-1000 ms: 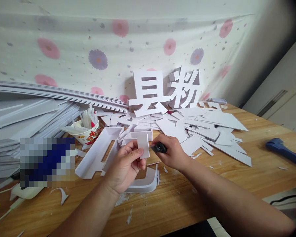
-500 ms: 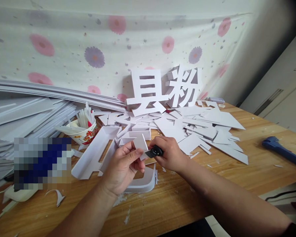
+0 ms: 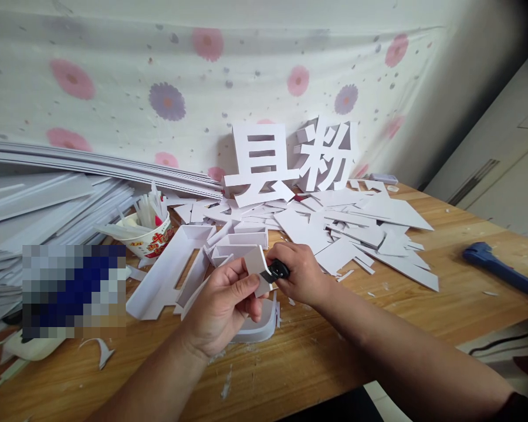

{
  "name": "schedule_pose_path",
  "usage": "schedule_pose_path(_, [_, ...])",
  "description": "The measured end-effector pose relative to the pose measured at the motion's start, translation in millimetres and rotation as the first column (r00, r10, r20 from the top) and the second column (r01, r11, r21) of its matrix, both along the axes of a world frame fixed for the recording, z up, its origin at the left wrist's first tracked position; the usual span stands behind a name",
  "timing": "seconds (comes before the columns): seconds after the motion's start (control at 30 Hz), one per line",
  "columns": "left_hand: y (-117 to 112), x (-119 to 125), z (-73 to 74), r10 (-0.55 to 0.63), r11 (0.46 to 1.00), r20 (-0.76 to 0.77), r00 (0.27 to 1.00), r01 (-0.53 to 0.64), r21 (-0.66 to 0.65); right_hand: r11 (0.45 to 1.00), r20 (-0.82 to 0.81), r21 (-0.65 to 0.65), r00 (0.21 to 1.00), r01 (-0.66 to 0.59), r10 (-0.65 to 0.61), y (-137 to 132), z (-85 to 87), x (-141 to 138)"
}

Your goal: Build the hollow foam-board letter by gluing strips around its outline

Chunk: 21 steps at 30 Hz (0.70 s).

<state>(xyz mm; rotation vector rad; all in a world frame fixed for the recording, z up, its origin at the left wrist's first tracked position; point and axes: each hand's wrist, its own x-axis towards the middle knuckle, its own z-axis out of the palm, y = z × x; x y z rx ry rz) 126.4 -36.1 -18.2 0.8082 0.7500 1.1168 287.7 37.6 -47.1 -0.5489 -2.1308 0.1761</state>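
My left hand [image 3: 222, 305] is closed on a small white foam-board piece [image 3: 257, 266], pinched between thumb and fingers above the table. My right hand [image 3: 301, 272] grips a black utility knife [image 3: 276, 271] whose blade end touches the piece's right edge. Under both hands lies a white three-dimensional letter frame [image 3: 171, 275] with raised walls, and a curved white part [image 3: 264, 325] rests just below my left hand.
White offcuts [image 3: 361, 231] are heaped at the back of the wooden table [image 3: 378, 328]. Two finished white characters [image 3: 290, 155] lean on the flowered cloth. A paper cup of strips [image 3: 152, 234] and stacked white sheets [image 3: 39, 205] lie left. A blue tool [image 3: 497, 269] lies right.
The white piece has tilted and turned in my left hand. My right hand has brought the knife leftward until it meets the piece's edge.
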Motion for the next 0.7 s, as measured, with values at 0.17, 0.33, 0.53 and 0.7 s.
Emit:
schedule_pose_path(0.17, [-3.1,2.5,1.5,-0.036,0.999,0.011,0.999,0.036,0.011,1.0,-0.028,0.006,1.0,0.007,-0.007,1.3,-2.3,-1.2])
schedule_pose_path(0.33, [-4.4,1.5,-1.3,-0.052,0.999,0.007,0.999,0.052,0.002,1.0,-0.033,0.003,0.999,0.003,-0.003,3.1,-3.5,-1.4])
schedule_pose_path(0.53, [-4.5,1.8,-5.4,-0.108,0.994,0.055,0.993,0.108,0.014,0.999,-0.066,-0.001,0.997,0.033,-0.033,5.6,-5.8,-3.2])
schedule_pose_path(0.7, [-4.7,2.1,-7.2,-0.132,0.991,0.067,0.989,0.13,0.026,0.999,-0.091,-0.01,0.995,0.045,-0.046,9.6,-9.4,-3.3])
